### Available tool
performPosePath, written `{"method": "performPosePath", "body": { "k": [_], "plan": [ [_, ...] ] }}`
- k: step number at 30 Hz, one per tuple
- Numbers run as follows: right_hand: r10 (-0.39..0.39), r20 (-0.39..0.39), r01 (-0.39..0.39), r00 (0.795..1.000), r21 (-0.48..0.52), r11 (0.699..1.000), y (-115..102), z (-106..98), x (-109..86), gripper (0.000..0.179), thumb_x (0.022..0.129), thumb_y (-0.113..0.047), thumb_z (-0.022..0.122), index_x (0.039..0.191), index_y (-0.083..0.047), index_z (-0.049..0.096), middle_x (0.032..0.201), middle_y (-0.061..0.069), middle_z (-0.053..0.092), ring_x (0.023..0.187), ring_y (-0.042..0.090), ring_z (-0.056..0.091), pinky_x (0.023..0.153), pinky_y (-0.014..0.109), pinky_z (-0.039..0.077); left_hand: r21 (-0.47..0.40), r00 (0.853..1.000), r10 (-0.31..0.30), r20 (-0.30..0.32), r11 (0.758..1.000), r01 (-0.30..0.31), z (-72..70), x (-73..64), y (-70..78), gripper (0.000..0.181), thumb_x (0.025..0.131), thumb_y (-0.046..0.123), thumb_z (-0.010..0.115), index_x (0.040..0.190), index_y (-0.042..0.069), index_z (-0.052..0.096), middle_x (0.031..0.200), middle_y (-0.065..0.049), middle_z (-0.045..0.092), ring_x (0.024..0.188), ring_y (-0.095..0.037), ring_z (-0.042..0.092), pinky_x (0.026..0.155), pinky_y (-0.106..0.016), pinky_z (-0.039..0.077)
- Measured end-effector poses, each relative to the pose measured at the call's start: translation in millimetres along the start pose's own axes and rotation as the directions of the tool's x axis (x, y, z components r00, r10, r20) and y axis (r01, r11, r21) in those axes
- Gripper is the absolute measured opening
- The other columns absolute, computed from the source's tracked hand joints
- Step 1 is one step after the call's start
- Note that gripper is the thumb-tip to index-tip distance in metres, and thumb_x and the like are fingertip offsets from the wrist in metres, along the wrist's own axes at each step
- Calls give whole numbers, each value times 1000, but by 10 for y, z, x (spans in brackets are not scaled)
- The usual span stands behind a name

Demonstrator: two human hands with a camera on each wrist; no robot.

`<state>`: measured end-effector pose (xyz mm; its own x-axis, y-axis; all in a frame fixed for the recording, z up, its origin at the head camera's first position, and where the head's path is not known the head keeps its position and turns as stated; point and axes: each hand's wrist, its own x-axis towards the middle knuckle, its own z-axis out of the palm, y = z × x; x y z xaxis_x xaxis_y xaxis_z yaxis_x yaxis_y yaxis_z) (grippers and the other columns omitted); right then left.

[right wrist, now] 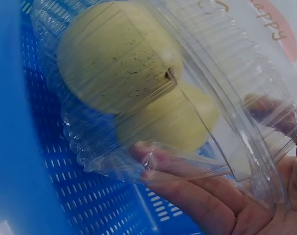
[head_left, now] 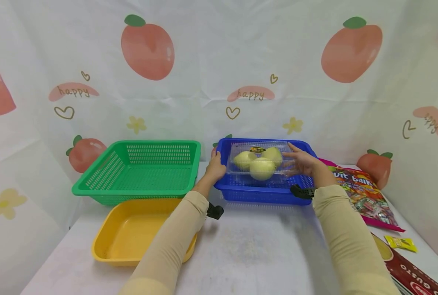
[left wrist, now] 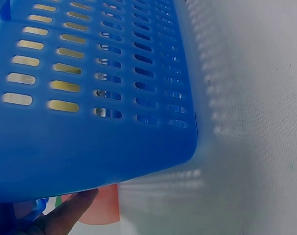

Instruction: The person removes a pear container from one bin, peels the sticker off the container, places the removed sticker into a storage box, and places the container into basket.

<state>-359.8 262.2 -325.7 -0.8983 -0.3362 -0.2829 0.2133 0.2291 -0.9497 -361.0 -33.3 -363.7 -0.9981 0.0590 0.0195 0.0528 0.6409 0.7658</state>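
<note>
A clear plastic clamshell [head_left: 233, 169] with three pale yellow-green pears [head_left: 262, 169] is tilted over the blue basket [head_left: 263, 196]. My right hand [head_left: 304, 163] grips the clamshell at its right end. In the right wrist view its fingers [right wrist: 197, 200] lie along the underside, while the thumb is only partly visible. My left hand [head_left: 214, 169] holds the basket by its left rim. The left wrist view shows the slotted basket wall [left wrist: 89, 147] close up, with one finger [left wrist: 70, 213] at its edge and the other fingers hidden.
A green basket [head_left: 135, 192] stands at the left, with a yellow basin [head_left: 119, 237] in front of it. On the right lie a candy bag [head_left: 366, 192], a small yellow packet [head_left: 401, 243] and a dark red box [head_left: 412, 270]. A printed cloth [head_left: 211, 49] hangs behind.
</note>
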Motion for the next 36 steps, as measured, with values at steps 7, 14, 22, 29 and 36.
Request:
{"method": "performPosePath", "body": {
  "k": [7, 14, 22, 29, 36],
  "plan": [
    [-25, 10, 24, 1000, 11, 1000, -38, -16, -77, 73, 101, -27, 35, 143, -31, -26, 151, 32, -4, 134, 53, 19, 95, 55, 45, -14, 1000, -5, 3, 1000, 5, 5, -4, -8, 64, 89, 2, 36, 149, 3, 12, 158, -9, 3, 140, -36, 23, 112, -48, 29],
    [-65, 6, 65, 998, 6, 998, -68, -38, -166, 73, 101, -30, 35, 143, -30, -24, 155, 22, -12, 131, 54, 25, 87, 47, 53, -15, 1000, 7, -9, 1000, -8, -9, -11, 10, 63, 90, 2, 36, 148, 2, 14, 158, -10, 5, 140, -35, 24, 112, -47, 29],
    [-63, -1, 63, 998, 31, 998, -57, -66, -258, 73, 101, -31, 35, 143, -30, -25, 155, 20, -14, 134, 51, 21, 89, 47, 52, 13, 1000, 1, -3, 1000, -1, -9, -15, 0, 63, 90, 5, 37, 149, 3, 13, 158, -10, 5, 138, -35, 28, 111, -48, 30],
    [-60, -29, 61, 998, 22, 998, -59, -79, -347, 75, 100, -34, 38, 145, -29, -22, 155, 23, -6, 131, 45, 34, 87, 42, 53, 37, 999, 2, -46, 999, 0, -17, -1, -3, 63, 87, 5, 37, 147, 3, 22, 157, -12, 12, 139, -40, 23, 114, -51, 23],
    [-82, -34, 84, 996, 46, 995, -65, -77, -450, 76, 99, -33, 40, 145, -30, -20, 155, 21, -6, 100, 15, 64, 81, 37, 56, -75, 980, 99, -170, 991, -113, -53, -39, 91, 49, 95, 13, 40, 143, 4, 35, 154, -19, 18, 141, -40, 17, 116, -52, 12]
  ]
}}
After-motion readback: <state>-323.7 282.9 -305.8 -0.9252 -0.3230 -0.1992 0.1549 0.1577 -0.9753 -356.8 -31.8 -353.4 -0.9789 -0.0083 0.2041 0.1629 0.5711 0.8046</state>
